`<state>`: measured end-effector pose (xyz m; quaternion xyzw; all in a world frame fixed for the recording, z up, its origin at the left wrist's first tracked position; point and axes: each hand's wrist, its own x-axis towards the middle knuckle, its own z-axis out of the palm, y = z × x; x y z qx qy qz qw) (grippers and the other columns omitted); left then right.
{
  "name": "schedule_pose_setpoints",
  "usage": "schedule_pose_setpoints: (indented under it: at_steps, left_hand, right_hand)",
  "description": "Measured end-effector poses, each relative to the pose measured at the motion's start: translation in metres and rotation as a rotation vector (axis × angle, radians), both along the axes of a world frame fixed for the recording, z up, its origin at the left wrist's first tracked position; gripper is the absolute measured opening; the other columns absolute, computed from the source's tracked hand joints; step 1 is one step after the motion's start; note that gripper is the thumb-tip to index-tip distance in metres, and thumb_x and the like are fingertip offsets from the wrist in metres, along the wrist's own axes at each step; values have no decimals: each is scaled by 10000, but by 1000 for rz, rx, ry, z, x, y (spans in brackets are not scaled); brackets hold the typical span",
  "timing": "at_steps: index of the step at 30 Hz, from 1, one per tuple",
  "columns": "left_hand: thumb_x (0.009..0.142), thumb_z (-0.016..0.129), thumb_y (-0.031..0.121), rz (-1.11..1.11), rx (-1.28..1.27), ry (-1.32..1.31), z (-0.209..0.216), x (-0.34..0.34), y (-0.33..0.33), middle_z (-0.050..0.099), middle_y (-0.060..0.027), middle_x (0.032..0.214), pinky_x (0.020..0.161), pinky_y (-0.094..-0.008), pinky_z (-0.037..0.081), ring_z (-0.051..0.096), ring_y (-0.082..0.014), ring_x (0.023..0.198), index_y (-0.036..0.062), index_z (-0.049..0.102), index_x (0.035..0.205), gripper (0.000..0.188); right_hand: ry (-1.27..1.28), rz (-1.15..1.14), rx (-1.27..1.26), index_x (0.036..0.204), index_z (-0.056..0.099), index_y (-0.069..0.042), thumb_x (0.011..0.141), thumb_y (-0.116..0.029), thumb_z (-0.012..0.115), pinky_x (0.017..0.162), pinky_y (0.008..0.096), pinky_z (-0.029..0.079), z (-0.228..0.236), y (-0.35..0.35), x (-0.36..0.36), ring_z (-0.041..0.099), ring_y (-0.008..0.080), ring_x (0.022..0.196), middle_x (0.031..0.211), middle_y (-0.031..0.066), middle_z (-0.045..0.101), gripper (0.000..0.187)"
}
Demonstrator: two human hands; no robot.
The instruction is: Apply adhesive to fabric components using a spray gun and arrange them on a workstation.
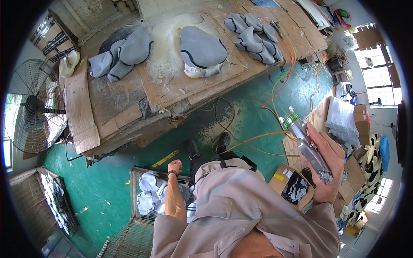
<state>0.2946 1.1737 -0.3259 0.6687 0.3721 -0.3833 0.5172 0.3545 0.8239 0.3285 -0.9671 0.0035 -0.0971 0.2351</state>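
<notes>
My right hand (325, 165) is wrapped around a metal spray gun (310, 150) with a green ring, raised at the right side. Thin orange and yellow hoses trail from near the gun. Lower down, my left hand (174, 167) hangs with its fingers curled, wearing a dark bracelet, and nothing shows in it. It is nearest to a crate of light grey fabric pieces (150, 191). On the bench ahead, a grey cover (202, 46) with a black trim line rests over a pale foam form (202, 71). Neither hand touches it.
The cardboard-topped bench (172, 92) carries grey covers at left (133, 47) and right (254, 38). A large fan (34, 103) stands at far left. Hoses (275, 99) cross the green floor. At right are an open box (292, 187) of dark pieces and a plastic-wrapped stack (342, 118).
</notes>
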Motion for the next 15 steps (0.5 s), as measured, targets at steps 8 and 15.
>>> schedule_pose_setpoints:
  at_steps: [8, 15]
  left_hand:
    - [879, 689, 222, -2, -74, 44, -11, -27, 10, 732, -30, 884, 630, -345, 599, 712, -139, 766, 96, 758, 1076, 244]
    - [894, 671, 223, -18, -71, 22, -8, -22, 22, 718, -28, 853, 602, -329, 587, 705, -141, 753, 91, 756, 1072, 238]
  right_hand:
    - [37, -8, -112, 1243, 688, 15, 750, -118, 721, 761, 322, 473, 6, 46, -18, 646, 244, 748, 848, 121, 670, 512]
    - [84, 37, -219, 1222, 699, 20, 742, -155, 714, 749, 326, 457, 6, 61, -50, 644, 220, 741, 830, 87, 676, 511]
